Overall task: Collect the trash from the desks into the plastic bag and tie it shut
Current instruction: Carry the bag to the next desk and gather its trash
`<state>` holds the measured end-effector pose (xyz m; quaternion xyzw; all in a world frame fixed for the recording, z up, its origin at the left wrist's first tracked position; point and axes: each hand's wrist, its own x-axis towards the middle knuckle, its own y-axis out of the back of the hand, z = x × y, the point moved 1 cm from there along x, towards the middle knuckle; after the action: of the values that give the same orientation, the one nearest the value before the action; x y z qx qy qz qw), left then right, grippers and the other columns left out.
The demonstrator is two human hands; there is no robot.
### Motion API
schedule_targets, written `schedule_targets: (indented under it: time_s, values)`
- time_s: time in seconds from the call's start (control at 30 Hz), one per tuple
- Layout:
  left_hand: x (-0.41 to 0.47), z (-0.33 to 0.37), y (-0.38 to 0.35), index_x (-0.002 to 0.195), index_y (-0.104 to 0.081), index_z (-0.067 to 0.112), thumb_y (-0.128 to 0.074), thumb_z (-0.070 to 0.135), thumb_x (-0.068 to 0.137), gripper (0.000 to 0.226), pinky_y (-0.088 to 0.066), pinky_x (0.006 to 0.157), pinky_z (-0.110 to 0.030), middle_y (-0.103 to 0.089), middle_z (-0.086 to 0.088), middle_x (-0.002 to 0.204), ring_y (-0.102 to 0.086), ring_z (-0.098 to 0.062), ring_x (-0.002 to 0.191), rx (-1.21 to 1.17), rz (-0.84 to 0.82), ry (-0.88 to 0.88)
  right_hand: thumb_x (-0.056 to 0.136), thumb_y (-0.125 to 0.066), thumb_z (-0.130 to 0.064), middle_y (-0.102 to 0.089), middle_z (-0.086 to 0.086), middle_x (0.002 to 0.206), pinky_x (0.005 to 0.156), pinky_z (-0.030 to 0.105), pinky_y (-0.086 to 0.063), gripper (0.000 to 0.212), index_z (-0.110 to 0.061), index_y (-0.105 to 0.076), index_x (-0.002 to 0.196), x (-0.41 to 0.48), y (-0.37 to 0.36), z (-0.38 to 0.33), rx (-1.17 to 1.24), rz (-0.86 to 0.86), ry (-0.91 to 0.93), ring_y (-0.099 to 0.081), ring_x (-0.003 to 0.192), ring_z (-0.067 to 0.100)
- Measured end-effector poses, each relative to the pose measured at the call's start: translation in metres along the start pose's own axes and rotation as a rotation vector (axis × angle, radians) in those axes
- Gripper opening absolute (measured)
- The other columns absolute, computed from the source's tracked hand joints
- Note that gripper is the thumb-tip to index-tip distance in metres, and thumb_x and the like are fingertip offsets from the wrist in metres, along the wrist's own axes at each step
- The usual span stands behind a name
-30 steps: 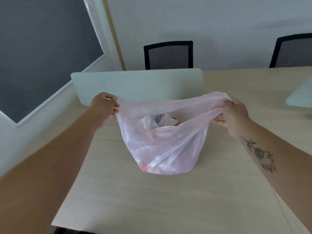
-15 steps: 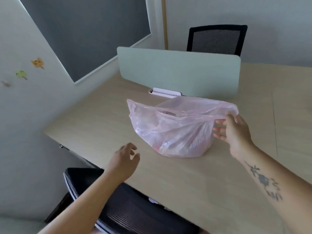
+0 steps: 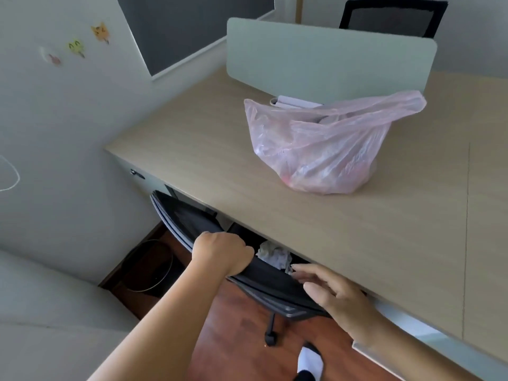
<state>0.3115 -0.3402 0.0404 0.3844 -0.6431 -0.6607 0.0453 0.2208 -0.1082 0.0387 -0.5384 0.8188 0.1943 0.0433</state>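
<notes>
A translucent pink plastic bag (image 3: 319, 145) with trash inside stands free on the wooden desk (image 3: 302, 224), its mouth open and its handles loose. My left hand (image 3: 221, 254) grips the top edge of the black office chair's backrest (image 3: 181, 218) tucked under the desk. A crumpled grey-white paper wad (image 3: 275, 257) lies on the chair seat behind the backrest. My right hand (image 3: 327, 291) reaches over the backrest toward the wad with straight fingers, holding nothing.
A pale green divider panel (image 3: 330, 59) stands at the desk's far side with a white object (image 3: 294, 101) at its foot. A dark round bin (image 3: 149, 266) sits on the floor by the wall. Another black chair (image 3: 390, 17) stands beyond the divider.
My right hand has let go of the bag and dropped to the chair. My left hand has taken hold of the chair's backrest. The view has swung down and left.
</notes>
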Motion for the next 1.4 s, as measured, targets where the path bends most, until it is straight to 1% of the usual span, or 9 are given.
schedule_targets:
  time_s: [0.1,0.17,0.23,0.4,0.7,0.9,1.13,1.27,1.4]
  values:
    - [-0.017,-0.017,-0.012,0.093,-0.069,0.027,-0.019,0.041,0.091,0.052,-0.037,0.078,-0.037,-0.068,0.007,0.108,-0.061,-0.020,0.097,0.036,0.045,0.041,0.078,-0.064,-0.047,-0.061,-0.029,0.118,0.096,0.011,-0.042,0.046,-0.032,-0.066,0.121,-0.016,-0.044,-0.002,-0.249,0.049,0.172,-0.056,0.114,-0.010]
    - [-0.029,-0.034,-0.023,0.094,-0.068,0.029,-0.016,0.041,0.089,0.054,-0.033,0.095,-0.041,-0.068,0.006,0.112,-0.058,-0.018,0.104,0.055,0.042,0.077,0.082,-0.064,-0.038,-0.057,-0.032,0.121,0.098,0.011,-0.042,0.045,-0.031,-0.062,0.126,-0.021,-0.073,-0.002,-0.270,0.035,0.223,-0.053,0.117,-0.011]
    - [-0.043,-0.058,-0.033,0.114,-0.066,0.032,-0.016,0.044,0.091,0.056,-0.010,0.113,-0.052,-0.062,0.004,0.129,-0.046,-0.021,0.127,0.057,0.031,0.177,0.085,-0.062,-0.027,-0.051,-0.033,0.127,0.103,0.012,-0.038,0.048,-0.028,-0.057,0.133,-0.024,-0.104,-0.006,-0.266,0.008,0.265,-0.047,0.123,-0.012]
    - [-0.073,-0.123,-0.046,0.136,-0.053,0.036,-0.021,0.046,0.096,0.053,0.007,0.118,-0.057,-0.037,0.011,0.154,-0.011,-0.023,0.150,-0.008,0.108,0.272,0.084,-0.055,-0.015,-0.045,-0.003,0.142,0.114,0.023,-0.028,0.058,-0.014,-0.046,0.142,-0.025,-0.195,-0.021,-0.271,-0.036,0.345,-0.039,0.135,0.006]
    - [-0.093,-0.214,-0.076,0.106,-0.071,0.033,-0.035,0.041,0.095,0.038,0.003,0.120,-0.049,-0.062,0.013,0.130,-0.032,-0.009,0.142,-0.098,0.302,0.181,0.089,-0.042,-0.032,-0.029,0.013,0.154,0.118,0.043,-0.022,0.066,-0.009,-0.028,0.150,-0.024,-0.315,-0.055,-0.324,-0.045,0.334,-0.026,0.141,0.029]
    - [-0.094,-0.209,-0.079,0.128,-0.055,0.037,-0.036,0.044,0.095,0.039,-0.004,0.116,-0.057,-0.047,0.013,0.144,-0.028,-0.018,0.142,0.205,0.145,0.225,0.071,-0.070,-0.068,0.007,-0.020,0.161,0.121,0.040,-0.010,0.100,-0.057,-0.005,0.147,-0.019,-0.248,0.009,-0.233,-0.517,0.057,0.007,0.148,0.003]
    - [-0.034,-0.074,-0.153,0.155,-0.011,0.034,-0.067,0.052,0.080,0.096,-0.023,0.116,-0.049,-0.006,0.000,0.164,-0.015,-0.032,0.147,-0.083,0.033,0.146,0.083,-0.071,-0.033,0.006,0.006,0.162,0.104,0.039,-0.043,0.103,-0.038,0.004,0.153,0.070,-0.104,0.133,-1.071,-0.357,-0.176,-0.015,0.144,0.033]
    - [0.003,-0.034,-0.235,0.151,0.024,0.028,-0.078,0.040,0.075,0.127,-0.024,0.117,-0.048,0.020,-0.007,0.162,-0.009,-0.036,0.148,-0.123,-0.196,0.226,0.078,-0.078,-0.028,0.023,0.006,0.160,0.108,0.047,-0.039,0.121,-0.041,0.019,0.150,0.133,-0.088,0.173,-1.289,-0.496,-0.220,0.002,0.148,0.039]
    - [0.029,-0.032,-0.302,0.139,0.041,0.022,-0.080,0.034,0.075,0.138,-0.027,0.116,-0.046,0.031,-0.014,0.157,-0.008,-0.036,0.147,-0.070,-0.270,0.257,0.067,-0.086,-0.039,0.039,0.009,0.153,0.112,0.066,-0.017,0.140,-0.041,0.031,0.144,0.192,-0.124,0.212,-1.467,-0.627,-0.134,0.022,0.144,0.045]
